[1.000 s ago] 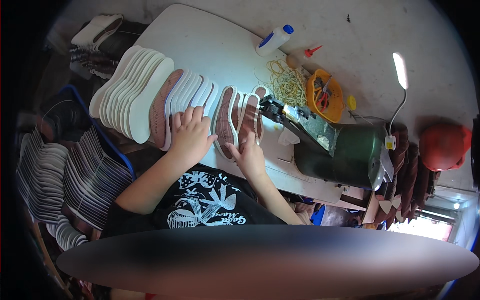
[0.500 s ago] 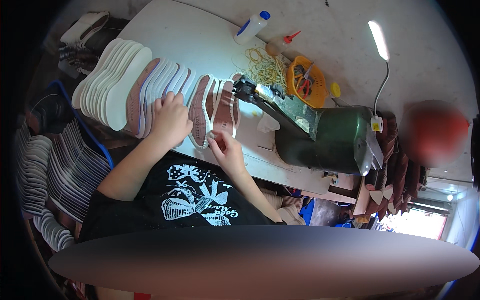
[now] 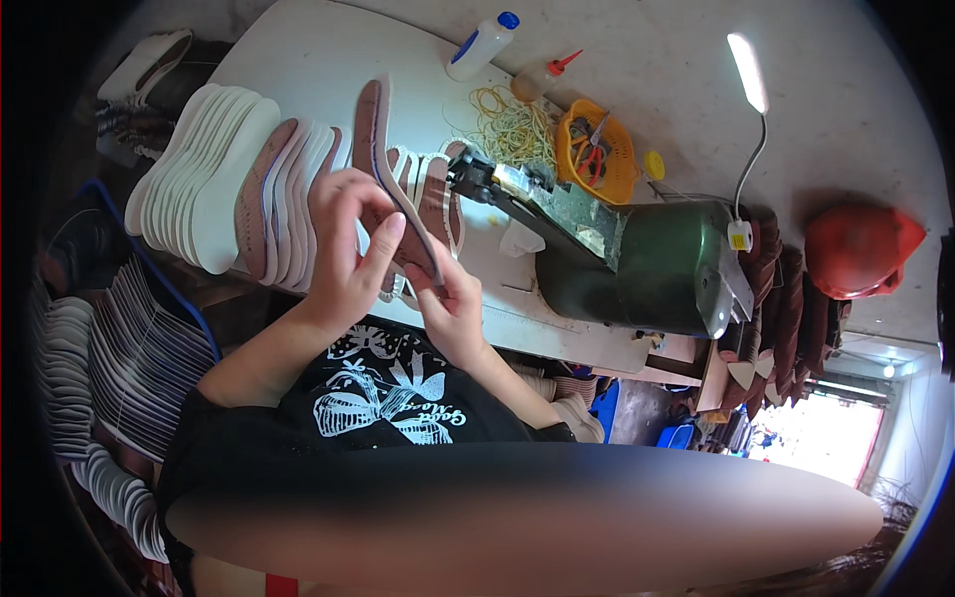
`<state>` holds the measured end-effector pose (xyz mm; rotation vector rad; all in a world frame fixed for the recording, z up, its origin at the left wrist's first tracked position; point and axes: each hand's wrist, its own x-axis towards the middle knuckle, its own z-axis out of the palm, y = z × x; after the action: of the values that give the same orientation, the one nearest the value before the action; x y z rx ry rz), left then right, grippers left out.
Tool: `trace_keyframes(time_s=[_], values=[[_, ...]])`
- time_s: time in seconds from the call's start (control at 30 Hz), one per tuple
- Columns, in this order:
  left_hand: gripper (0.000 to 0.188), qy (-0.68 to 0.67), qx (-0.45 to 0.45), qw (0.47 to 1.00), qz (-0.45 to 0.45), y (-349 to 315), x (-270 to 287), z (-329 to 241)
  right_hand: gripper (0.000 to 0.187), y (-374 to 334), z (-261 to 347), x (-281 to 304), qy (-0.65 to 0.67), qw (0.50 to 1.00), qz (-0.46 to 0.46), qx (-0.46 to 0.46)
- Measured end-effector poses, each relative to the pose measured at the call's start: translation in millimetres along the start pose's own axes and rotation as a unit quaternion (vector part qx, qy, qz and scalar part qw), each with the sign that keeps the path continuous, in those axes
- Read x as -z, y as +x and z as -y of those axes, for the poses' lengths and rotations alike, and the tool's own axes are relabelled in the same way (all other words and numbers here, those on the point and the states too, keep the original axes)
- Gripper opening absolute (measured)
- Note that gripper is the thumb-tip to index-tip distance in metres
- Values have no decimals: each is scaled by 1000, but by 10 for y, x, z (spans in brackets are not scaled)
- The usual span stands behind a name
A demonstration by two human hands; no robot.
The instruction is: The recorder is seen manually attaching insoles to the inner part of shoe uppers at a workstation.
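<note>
Both hands hold one shoe insole (image 3: 383,149), brown on one face with a pale edge, lifted edge-up above the white table (image 3: 298,60). My left hand (image 3: 348,249) grips its middle from the left, fingers wrapped over it. My right hand (image 3: 448,303) pinches its near end from below. Under the hands a row of overlapping insoles (image 3: 239,179), white and brown, lies fanned across the table. Just to the right stands a green sewing machine (image 3: 637,264) with its arm reaching toward the insoles.
A white glue bottle (image 3: 480,45), a small red-tipped bottle (image 3: 542,78), a heap of yellow rubber bands (image 3: 507,124) and an orange basket with scissors (image 3: 597,154) lie behind the machine. A lit lamp (image 3: 744,72) stands right. Stacks of insoles (image 3: 109,378) fill racks at left.
Both hands have lifted one insole off the fanned row and turned it on edge. Earlier they lay flat on the row. The view has moved closer to the table.
</note>
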<state>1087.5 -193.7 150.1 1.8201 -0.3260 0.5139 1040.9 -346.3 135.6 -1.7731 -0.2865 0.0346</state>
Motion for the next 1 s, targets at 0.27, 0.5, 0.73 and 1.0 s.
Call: trace_keyframes(time_s=[0.27,0.5,0.73,1.0], values=[[53,-438,321,838,-53,162,64,195,35,-151,-120,39,229,972,20,-48],[38,-449,305,834,100,146,-207,-28,77,124,-86,226,476,865,51,-153],[35,-424,261,855,149,180,-289,-191,51,288,-148,493,420,893,85,-137],[31,-203,135,958,153,227,-235,105,14,520,245,656,135,969,90,-186]])
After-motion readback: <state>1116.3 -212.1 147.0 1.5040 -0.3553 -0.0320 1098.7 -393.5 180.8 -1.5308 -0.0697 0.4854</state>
